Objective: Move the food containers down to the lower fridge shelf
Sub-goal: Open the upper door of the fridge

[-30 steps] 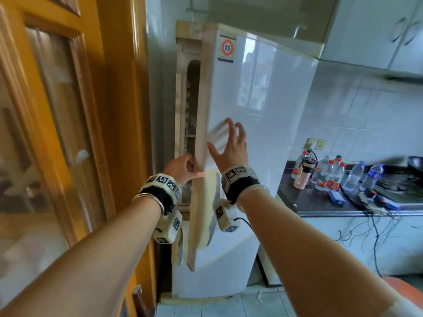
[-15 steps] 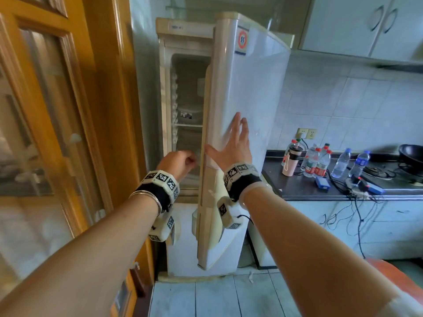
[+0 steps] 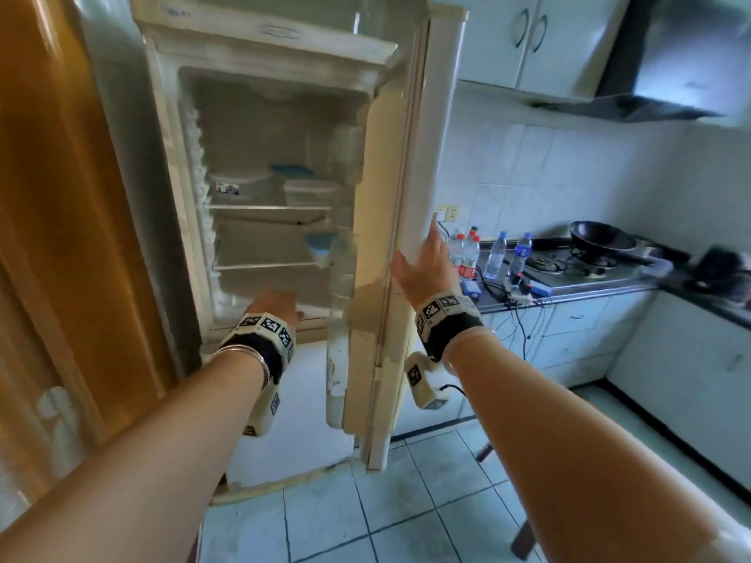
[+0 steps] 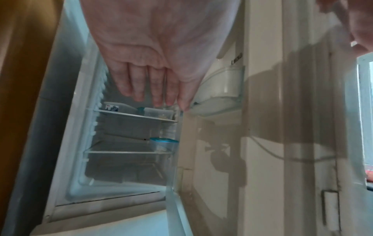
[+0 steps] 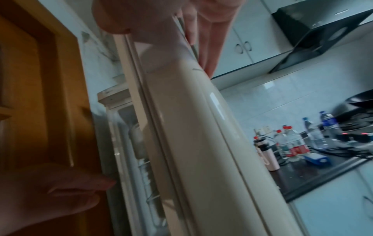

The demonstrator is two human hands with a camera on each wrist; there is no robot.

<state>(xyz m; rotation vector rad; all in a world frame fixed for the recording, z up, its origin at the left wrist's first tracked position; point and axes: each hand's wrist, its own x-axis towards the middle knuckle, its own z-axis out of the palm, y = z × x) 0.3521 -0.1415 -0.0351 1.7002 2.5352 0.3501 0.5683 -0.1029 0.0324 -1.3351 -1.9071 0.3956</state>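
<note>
The fridge (image 3: 268, 67) stands with its door (image 3: 410, 164) swung wide to the right. On the upper shelf (image 3: 268, 207) sit a clear labelled container (image 3: 239, 186), a second clear container (image 3: 311, 193) and a blue lid (image 3: 290, 169) behind them. A blue-lidded container (image 3: 319, 247) stands on the lower shelf (image 3: 264, 265), seen too in the left wrist view (image 4: 163, 144). My left hand (image 3: 280, 302) hovers empty before the fridge's bottom, fingers (image 4: 139, 89) straight. My right hand (image 3: 426, 258) rests flat on the door's edge, fingers (image 5: 206, 47) straight.
A wooden door (image 3: 48, 221) stands close on the left. To the right, a dark counter (image 3: 569, 286) carries water bottles (image 3: 495, 253), cables and a black pan (image 3: 601, 235). Door bins (image 4: 222, 84) hang inside the fridge door. Tiled floor (image 3: 406, 514) lies below.
The fridge door has swung from nearly closed to wide open, my right hand riding it rightward. My left hand let go of the door edge and dropped lower, in front of the compartment.
</note>
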